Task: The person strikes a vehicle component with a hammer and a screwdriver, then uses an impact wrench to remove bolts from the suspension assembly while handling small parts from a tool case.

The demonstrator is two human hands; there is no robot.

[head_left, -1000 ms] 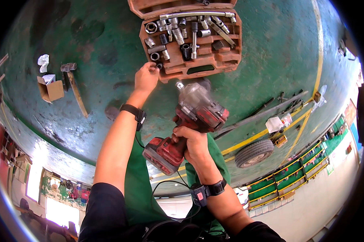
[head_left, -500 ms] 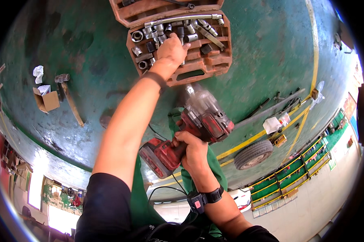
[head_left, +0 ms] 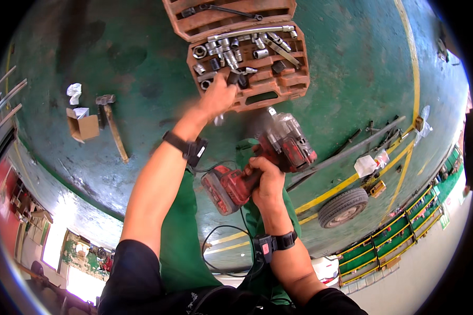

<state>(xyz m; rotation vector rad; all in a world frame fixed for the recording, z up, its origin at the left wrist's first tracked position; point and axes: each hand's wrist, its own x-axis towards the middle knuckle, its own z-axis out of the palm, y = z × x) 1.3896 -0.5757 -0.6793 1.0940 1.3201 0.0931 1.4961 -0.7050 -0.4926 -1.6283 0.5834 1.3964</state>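
Head view: 1 left hand [head_left: 218, 98], curled round 1 black-ended bar [head_left: 232, 78] at the near left edge of 1 open toolbox [head_left: 294, 90]; 1 right hand [head_left: 270, 181], clasping 1 red power wrench [head_left: 293, 149]; likely risk: bar dropping among loose sockets [head_left: 229, 59], should the left grip slacken.

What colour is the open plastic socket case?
The open plastic socket case is a dull brownish orange, shown best in the head view.

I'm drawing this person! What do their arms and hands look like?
Left hand and right hand: no gloves. Black fabric sleeves cover the upper arms. Each wrist wears a boxy, black, strapped device, the right with a pink patch. Thin black cables loop between them.
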